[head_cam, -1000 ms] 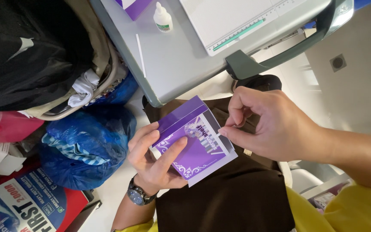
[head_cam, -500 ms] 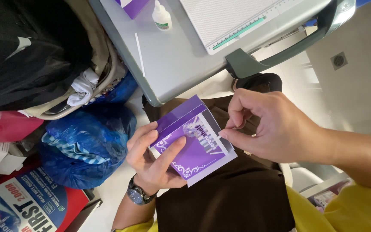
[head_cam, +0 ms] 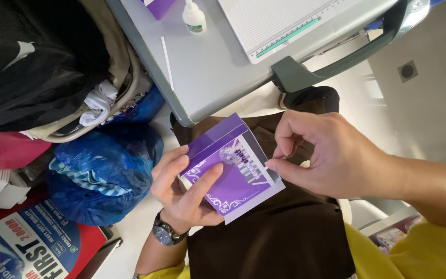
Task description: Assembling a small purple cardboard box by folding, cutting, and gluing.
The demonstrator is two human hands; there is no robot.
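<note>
A folded purple card with white ornament and a small pop-up piece inside is held over my lap. My left hand, with a wristwatch, supports the card from below, thumb lying across its purple face. My right hand pinches the card's right edge near the pop-up piece with thumb and forefinger. The card is half open, its top flap tilted up toward the grey table.
On the grey table lie a paper trimmer with a green ruler strip, a small white glue bottle, a thin white strip and a purple scrap. A blue plastic bag, pink bag and dark clothes pile sit at left.
Almost nothing differs; the card and both hands hold the same place, with the right fingers shifting slightly on the card's edge.
</note>
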